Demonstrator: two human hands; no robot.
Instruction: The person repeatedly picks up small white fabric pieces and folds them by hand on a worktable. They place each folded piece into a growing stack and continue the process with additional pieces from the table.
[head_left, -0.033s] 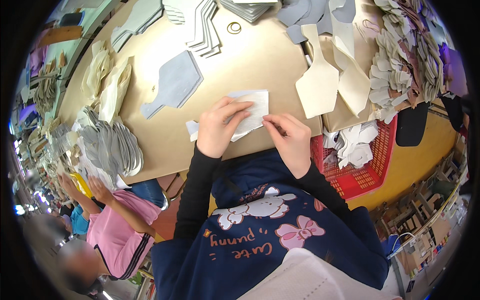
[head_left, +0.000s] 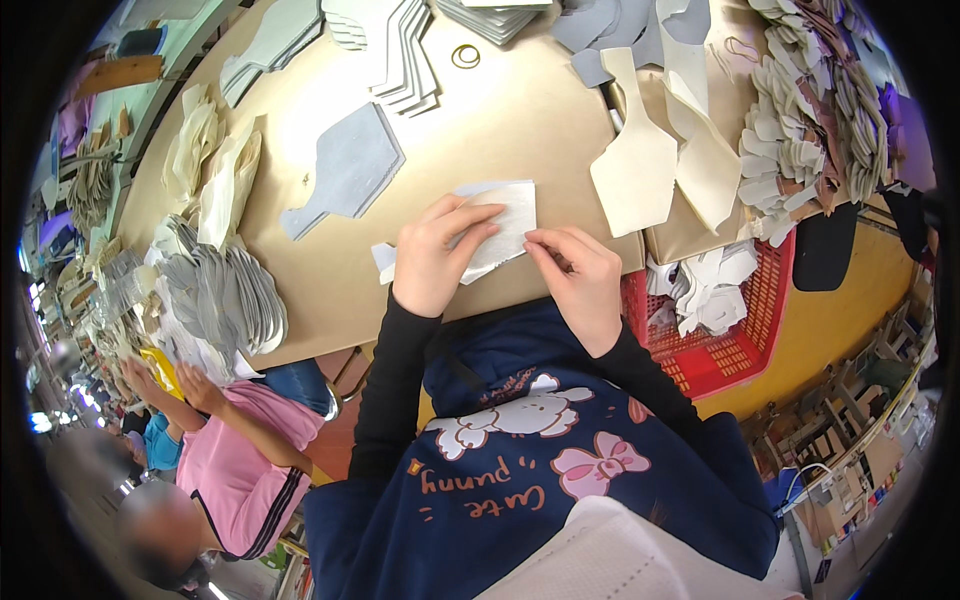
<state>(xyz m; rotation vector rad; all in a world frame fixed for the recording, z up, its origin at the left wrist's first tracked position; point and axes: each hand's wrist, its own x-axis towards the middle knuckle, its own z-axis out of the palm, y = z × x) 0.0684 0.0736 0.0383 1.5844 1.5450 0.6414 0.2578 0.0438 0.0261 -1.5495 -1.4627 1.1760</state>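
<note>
A pale, paddle-shaped sheet piece [head_left: 518, 214] lies at the near edge of the table, white on top with a grey edge showing behind it. Across its left part rests my left hand [head_left: 432, 252], fingers stretched out and apart, partly covering it. The narrow end of the piece shows past that hand's left side. At the right edge of the piece, my right hand [head_left: 582, 275] pinches with thumb and forefinger. To the left lies a small stack of grey pieces [head_left: 352, 160] of similar shape, touched by neither hand.
Cream pieces [head_left: 636, 165] lie to the right, near a red basket [head_left: 735, 365] holding white scraps. Bundled grey pieces [head_left: 235, 300] sit at the left table edge. More stacks [head_left: 400, 60] and a rubber band [head_left: 465, 56] lie farther back. A co-worker in pink [head_left: 235, 440] is at left.
</note>
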